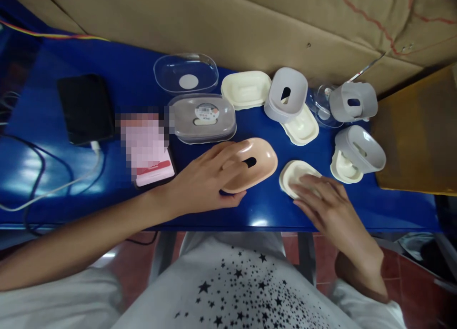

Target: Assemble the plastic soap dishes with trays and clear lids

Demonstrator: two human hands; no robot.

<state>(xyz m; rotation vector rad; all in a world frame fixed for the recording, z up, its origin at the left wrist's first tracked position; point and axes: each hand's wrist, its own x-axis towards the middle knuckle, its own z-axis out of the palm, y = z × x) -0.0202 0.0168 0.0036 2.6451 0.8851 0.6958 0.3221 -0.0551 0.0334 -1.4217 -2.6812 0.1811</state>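
At the left of the blue glossy counter (246, 219), a black rectangular device (85, 109) has a white cable (78, 176) plugged in, and a partly blurred phone with a pink screen (153, 174) lies beside it. Next come a clear oval plastic lid (185, 69) and, just nearer, a grey rounded plastic box with a white label (189, 112), looking the most complete piece here. The left hand (207, 176) has its grip closed over the left end of a peach oval plastic dish with a dark slot (259, 169), fingers on top, thumb at the near side. Beyond it sits a loose cream plastic tray (246, 88). A grey slotted cup (276, 100) overlaps a second cream tray (303, 126). Near the front edge, the right hand (330, 210) has its grip curled onto a small cream insert (296, 172); whether it is lifted, I cannot tell. Farther right are a clear piece (316, 98), another grey cup (341, 103), and a tilted grey cup (367, 143) on cream plastic (346, 169). The work seems partway: dish and insert remain apart, and several pieces lie loose or merely overlapping
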